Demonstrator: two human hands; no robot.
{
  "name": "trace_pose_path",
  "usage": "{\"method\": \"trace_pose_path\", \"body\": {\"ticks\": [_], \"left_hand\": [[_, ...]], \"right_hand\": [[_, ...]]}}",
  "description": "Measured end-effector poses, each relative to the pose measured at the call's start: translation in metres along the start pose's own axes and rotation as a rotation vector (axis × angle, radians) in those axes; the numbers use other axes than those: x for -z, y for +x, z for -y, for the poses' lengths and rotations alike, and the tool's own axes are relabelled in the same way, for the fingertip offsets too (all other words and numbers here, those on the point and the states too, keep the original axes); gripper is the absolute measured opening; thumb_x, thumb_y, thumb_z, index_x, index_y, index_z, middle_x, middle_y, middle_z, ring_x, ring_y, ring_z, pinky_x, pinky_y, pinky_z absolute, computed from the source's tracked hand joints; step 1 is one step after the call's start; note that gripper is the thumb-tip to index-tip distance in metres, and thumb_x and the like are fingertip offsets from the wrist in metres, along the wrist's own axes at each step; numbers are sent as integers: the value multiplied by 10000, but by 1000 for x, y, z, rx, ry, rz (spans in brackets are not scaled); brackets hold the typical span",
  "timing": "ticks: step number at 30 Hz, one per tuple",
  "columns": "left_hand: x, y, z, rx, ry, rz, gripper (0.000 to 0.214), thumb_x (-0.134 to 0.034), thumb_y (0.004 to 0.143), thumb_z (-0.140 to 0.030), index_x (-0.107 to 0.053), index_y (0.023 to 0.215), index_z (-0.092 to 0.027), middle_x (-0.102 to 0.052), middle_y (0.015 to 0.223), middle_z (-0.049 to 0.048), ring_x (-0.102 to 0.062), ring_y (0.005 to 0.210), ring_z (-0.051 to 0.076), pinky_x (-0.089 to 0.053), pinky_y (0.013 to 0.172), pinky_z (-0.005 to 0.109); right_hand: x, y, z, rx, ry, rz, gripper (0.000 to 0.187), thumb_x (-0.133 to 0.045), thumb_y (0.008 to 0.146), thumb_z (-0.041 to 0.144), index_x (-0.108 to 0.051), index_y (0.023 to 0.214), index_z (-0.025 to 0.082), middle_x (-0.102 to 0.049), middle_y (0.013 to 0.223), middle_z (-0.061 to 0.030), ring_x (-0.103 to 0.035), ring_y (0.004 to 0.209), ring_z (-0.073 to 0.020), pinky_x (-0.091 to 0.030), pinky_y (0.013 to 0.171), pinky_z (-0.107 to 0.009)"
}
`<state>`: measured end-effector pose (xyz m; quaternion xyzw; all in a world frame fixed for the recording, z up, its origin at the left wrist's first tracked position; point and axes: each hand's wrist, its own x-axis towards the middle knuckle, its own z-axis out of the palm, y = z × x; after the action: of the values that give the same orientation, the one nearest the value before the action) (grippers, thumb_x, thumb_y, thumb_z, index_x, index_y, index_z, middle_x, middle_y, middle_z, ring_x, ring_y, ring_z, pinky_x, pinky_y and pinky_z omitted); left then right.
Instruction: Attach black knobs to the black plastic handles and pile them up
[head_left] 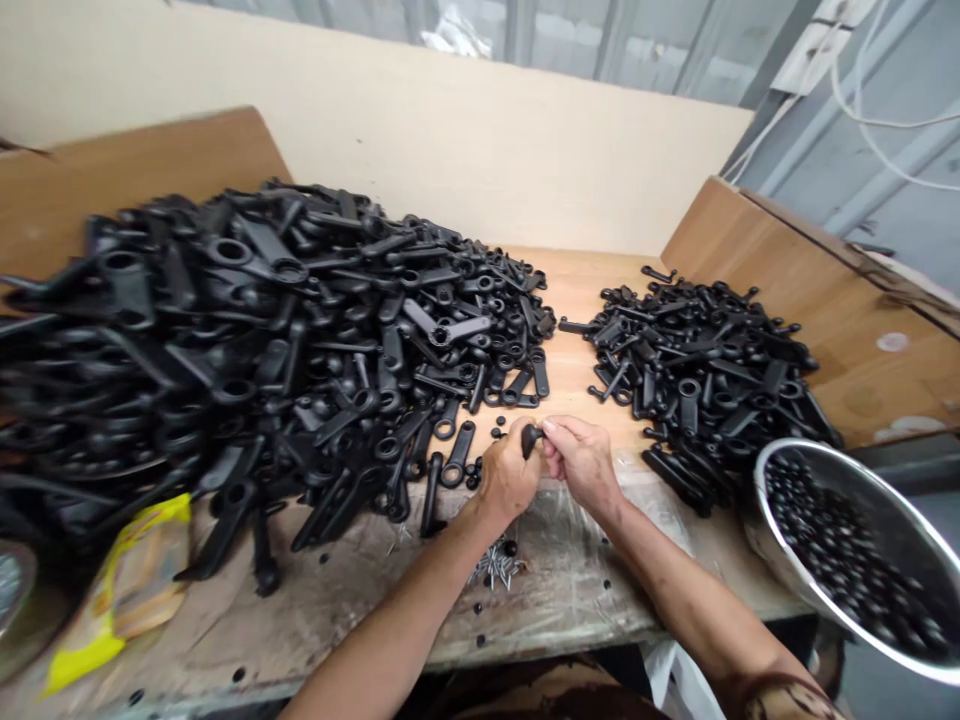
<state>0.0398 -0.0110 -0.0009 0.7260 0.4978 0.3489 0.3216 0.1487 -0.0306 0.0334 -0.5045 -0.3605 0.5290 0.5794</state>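
Observation:
My left hand point(510, 472) is closed around a black crank handle point(530, 438), with one dark end of it showing past the fingers. Close against that end, my right hand point(581, 458) has thumb and fingertips pinched together; what they hold is too small and hidden to name. Just in front of the hands lie loose black handles with ring ends point(458, 455) and a few small round black knobs. Below my left wrist is a little pile of silver screws point(498, 565) on the plastic-covered bench front.
A big heap of black crank handles point(247, 330) fills the left, and a smaller heap point(697, 360) sits at right. A metal bowl point(769, 455) of black knobs stands front right, a yellow packet point(135, 590) front left. Wooden boards point(825, 300) edge the bench.

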Motion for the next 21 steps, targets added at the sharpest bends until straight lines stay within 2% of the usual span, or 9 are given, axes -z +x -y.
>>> {"method": "trace_pose_path", "body": {"ticks": [2,5,7,9,12,14,17,19,21], "left_hand": [[-1,1,-1,40,76,-4,244,-418,795,-292,-524,982,-178,-617,694,49,-602,700,215,-436,643,296],[-2,3,-4,55,104,14,340,-433,787,-277,-469,1106,-168,-634,772,68,-612,758,232,-453,677,331],[0,3,-7,-15,23,65,494,-481,766,-272,-361,1234,-168,-632,881,78,-610,814,227,-460,720,347],[4,4,-7,-134,-68,90,680,-559,724,-300,-246,1313,-167,-594,1018,96,-586,910,227,-453,790,367],[13,7,-4,-257,-188,5,847,-645,662,-308,-173,1352,-171,-511,1169,116,-501,1073,238,-413,882,379],[22,11,-7,-242,-335,-119,837,-652,657,-267,-190,1348,-165,-530,1138,106,-504,1068,224,-421,863,357],[49,12,-26,-181,-661,-314,638,-617,691,-233,-340,1260,-148,-618,898,43,-595,855,169,-462,752,305],[81,1,-47,-201,-826,-397,460,-590,717,-232,-455,1150,-155,-630,770,6,-608,719,142,-474,681,282],[121,-25,-69,-282,-890,-435,352,-581,732,-231,-522,1074,-171,-636,747,1,-606,671,139,-477,639,279]], "right_hand": [[-2,1,-1,-19,-5,3,282,-578,737,341,-518,539,149,-435,364,60,-374,304,-50,-265,305,-153],[2,6,5,-103,42,116,275,-572,723,372,-514,565,155,-453,389,60,-367,294,-56,-244,295,-163],[8,8,15,-86,17,197,264,-577,717,384,-534,600,152,-479,435,56,-389,311,-56,-267,309,-165],[16,5,27,-4,-74,230,243,-575,719,384,-567,656,150,-500,485,52,-433,347,-62,-311,339,-169],[37,-8,47,166,-327,153,230,-548,746,370,-610,756,149,-511,531,46,-464,397,-73,-353,392,-181],[57,-21,57,263,-575,39,229,-511,780,353,-622,783,153,-510,528,41,-466,424,-82,-358,430,-190],[91,-36,62,367,-1089,-115,247,-444,835,326,-635,805,172,-575,593,6,-529,532,-120,-363,515,-216],[113,-39,56,384,-1460,-188,258,-436,845,336,-642,803,186,-626,691,-29,-572,638,-159,-355,554,-236],[131,-36,43,347,-1718,-229,266,-419,851,333,-644,807,197,-643,780,-53,-581,681,-180,-328,528,-246]]}}
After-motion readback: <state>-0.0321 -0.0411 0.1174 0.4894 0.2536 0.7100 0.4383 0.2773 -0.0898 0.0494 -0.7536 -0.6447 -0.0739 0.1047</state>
